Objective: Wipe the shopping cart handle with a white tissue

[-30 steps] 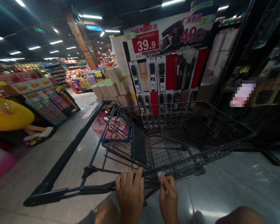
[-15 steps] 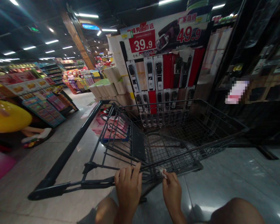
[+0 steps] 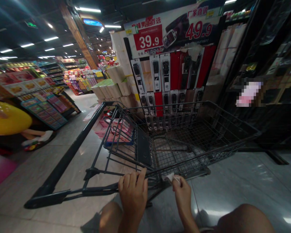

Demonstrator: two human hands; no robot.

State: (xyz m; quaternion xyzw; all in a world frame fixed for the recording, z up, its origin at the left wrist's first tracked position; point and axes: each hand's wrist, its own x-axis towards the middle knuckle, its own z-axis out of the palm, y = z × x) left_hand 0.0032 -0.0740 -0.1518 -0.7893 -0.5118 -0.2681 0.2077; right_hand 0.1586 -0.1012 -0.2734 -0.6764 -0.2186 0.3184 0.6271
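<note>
A dark grey wire shopping cart stands side-on in front of me, its handle toward the left. My left hand is wrapped over the cart's near side rail, fingers closed on the bar. To the right of it, my right hand pinches a crumpled white tissue between thumb and fingers. The tissue's free end lies against the lower near side of the basket. The wire basket holds no goods that I can see.
Behind the cart stands a rack of packaged belts under a price sign. A pink carton sits beyond the child seat. At left are a yellow rounded object and snack shelves. My knees frame the bottom.
My right hand has shifted slightly right, and more of the white tissue now shows. The left hand stays on the rail. The view has tilted a little.
</note>
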